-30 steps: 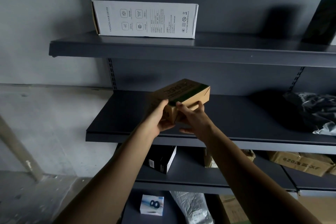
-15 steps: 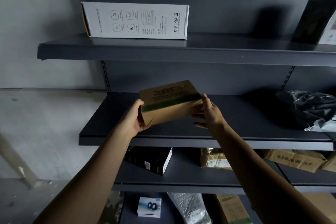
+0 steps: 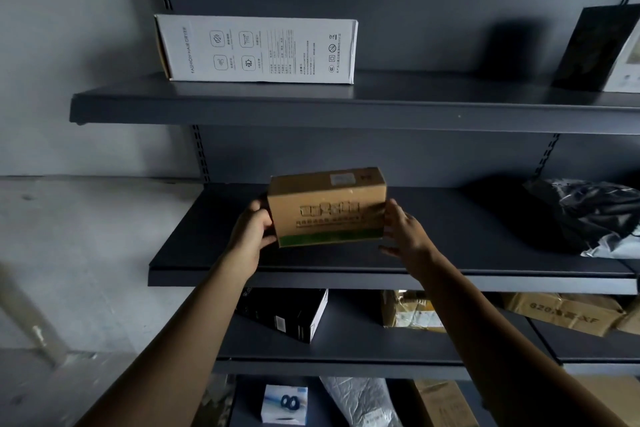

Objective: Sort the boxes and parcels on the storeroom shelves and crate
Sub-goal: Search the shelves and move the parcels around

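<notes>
Gripping the left end of the brown box [image 3: 327, 208] with the left hand [image 3: 251, 232], fingers curled round it; pressing the right hand [image 3: 407, 236], fingers nearly straight, against the right end. Holding it near the middle shelf's [image 3: 467, 239] front edge, long axis lying along that edge, printed face pointing at the camera, green stripe lowest.

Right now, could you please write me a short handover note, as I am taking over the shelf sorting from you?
Left hand grips the left end of the brown cardboard box with a green stripe; right hand presses flat on its right end.
The box is over the dark grey middle shelf; I cannot tell whether it rests there.
Done: the long white hair dryer box lies on the top shelf.
Left: set this box down, then sort the black box, taped parcel and brown carton on the lower shelf.
</notes>
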### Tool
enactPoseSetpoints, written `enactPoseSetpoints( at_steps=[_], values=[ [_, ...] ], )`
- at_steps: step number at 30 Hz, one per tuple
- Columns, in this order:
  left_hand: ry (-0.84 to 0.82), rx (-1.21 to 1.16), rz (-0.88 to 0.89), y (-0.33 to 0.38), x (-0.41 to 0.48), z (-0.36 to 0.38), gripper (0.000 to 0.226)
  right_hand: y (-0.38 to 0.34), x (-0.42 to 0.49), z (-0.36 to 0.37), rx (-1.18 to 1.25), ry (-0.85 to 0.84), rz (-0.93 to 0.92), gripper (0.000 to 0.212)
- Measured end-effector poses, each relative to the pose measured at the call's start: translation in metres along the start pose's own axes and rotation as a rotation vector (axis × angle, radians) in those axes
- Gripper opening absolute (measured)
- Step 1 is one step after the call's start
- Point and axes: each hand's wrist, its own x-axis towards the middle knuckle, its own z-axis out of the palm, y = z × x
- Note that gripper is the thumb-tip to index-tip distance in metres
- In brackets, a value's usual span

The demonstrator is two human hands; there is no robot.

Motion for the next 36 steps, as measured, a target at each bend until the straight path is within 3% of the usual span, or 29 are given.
enactPoseSetpoints(
  at_steps=[3,6,10,15,20,22,25,28,30,34,36],
  values=[
    [-0.006,-0.129,-0.003,-0.002,-0.002,0.001,0.020,0.002,0.001,0.000,0.033,-0.019,0.017,0.048],
    [-0.012,-0.082,0.019,-0.005,-0.002,0.002,0.039,0.004,0.002,0.003,0.013,-0.039,0.021,0.056],
    [0.003,-0.043,0.065,-0.007,-0.001,0.000,0.020,0.001,0.003,0.003,0.038,-0.071,0.087,0.060],
    [0.017,0.129,0.132,-0.013,0.001,-0.003,0.053,0.002,0.000,0.000,0.069,-0.156,0.119,0.045],
    [-0.001,0.131,0.130,-0.014,-0.001,0.002,0.049,0.010,0.001,0.002,0.219,-0.124,0.109,0.054],
    [0.012,0.120,0.095,-0.016,-0.001,0.008,0.049,0.009,0.000,0.004,0.275,-0.105,0.096,0.067],
    [0.059,-0.016,-0.113,-0.019,-0.005,0.025,0.062,0.005,-0.002,0.014,0.315,-0.092,0.062,0.086],
    [-0.094,-0.010,-0.223,-0.021,-0.016,0.052,0.053,0.001,-0.008,0.032,0.237,-0.098,-0.006,0.091],
    [-0.148,-0.036,-0.238,-0.021,-0.019,0.064,0.044,-0.001,-0.012,0.040,0.188,-0.121,-0.031,0.085],
    [-0.173,-0.267,-0.318,-0.009,-0.018,0.058,0.032,-0.011,-0.018,0.034,0.115,-0.143,0.017,0.040],
    [-0.154,-0.305,-0.331,-0.006,-0.017,0.046,0.021,-0.009,-0.016,0.025,0.104,-0.101,0.014,0.030]
  ],
)
